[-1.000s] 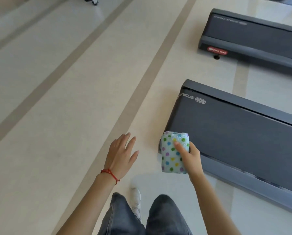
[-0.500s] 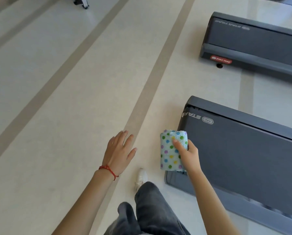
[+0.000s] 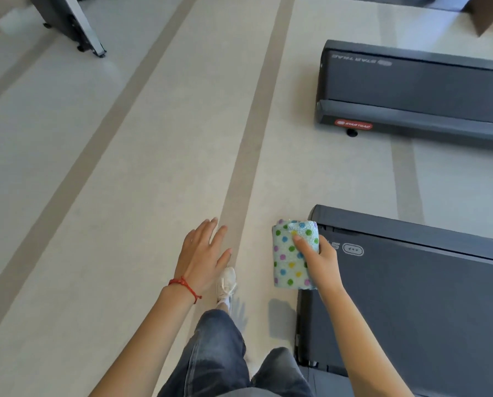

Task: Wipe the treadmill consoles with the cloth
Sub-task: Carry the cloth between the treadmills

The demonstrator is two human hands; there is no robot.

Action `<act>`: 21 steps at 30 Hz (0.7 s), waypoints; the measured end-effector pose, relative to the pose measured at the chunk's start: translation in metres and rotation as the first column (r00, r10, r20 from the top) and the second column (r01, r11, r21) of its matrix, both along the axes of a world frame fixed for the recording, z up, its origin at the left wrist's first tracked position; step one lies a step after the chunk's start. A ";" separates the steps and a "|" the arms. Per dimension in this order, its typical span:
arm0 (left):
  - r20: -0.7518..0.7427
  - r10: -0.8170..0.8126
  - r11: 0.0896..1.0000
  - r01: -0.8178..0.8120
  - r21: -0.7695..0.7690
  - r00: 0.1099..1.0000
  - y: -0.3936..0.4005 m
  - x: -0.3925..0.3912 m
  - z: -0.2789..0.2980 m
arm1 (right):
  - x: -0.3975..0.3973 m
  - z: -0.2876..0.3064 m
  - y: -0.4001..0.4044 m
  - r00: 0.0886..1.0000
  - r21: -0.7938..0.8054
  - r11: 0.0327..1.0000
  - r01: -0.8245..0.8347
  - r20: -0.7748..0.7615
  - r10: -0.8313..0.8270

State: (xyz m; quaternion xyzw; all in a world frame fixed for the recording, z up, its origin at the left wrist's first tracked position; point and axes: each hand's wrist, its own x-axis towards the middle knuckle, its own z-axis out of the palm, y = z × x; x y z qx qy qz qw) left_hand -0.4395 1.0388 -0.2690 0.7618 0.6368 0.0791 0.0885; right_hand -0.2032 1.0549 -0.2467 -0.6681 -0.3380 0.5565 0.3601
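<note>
A folded polka-dot cloth [image 3: 294, 255] is being gripped by the right hand [image 3: 321, 260] above the near treadmill [image 3: 411, 296] deck's end; the left hand [image 3: 203, 255] is being held out empty, fingers spread. A red "STAR TRAC" label [image 3: 353, 124] is being displayed on the far treadmill [image 3: 417, 93].

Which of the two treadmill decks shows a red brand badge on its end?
The farther treadmill deck, up ahead on the right; its red badge sits on the side rail. The nearer treadmill deck beside the cloth shows none.

The far treadmill [image 3: 417, 90] bears a red "STAR TRAC" badge [image 3: 353, 124].
</note>
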 end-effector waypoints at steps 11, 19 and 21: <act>0.001 -0.215 0.976 0.215 -0.043 0.977 0.249 -0.006 0.003 | -0.008 0.000 0.198 0.984 -0.051 0.983 0.177 0.019 -0.177; 0.031 -0.285 0.956 0.287 -0.067 0.958 0.402 0.050 -0.010 | 0.047 -0.011 0.337 0.963 -0.058 0.963 0.265 0.060 -0.261; 0.036 -0.303 0.950 0.305 -0.075 0.952 0.445 0.073 -0.015 | 0.068 -0.010 0.377 0.964 -0.041 0.964 0.264 0.042 -0.263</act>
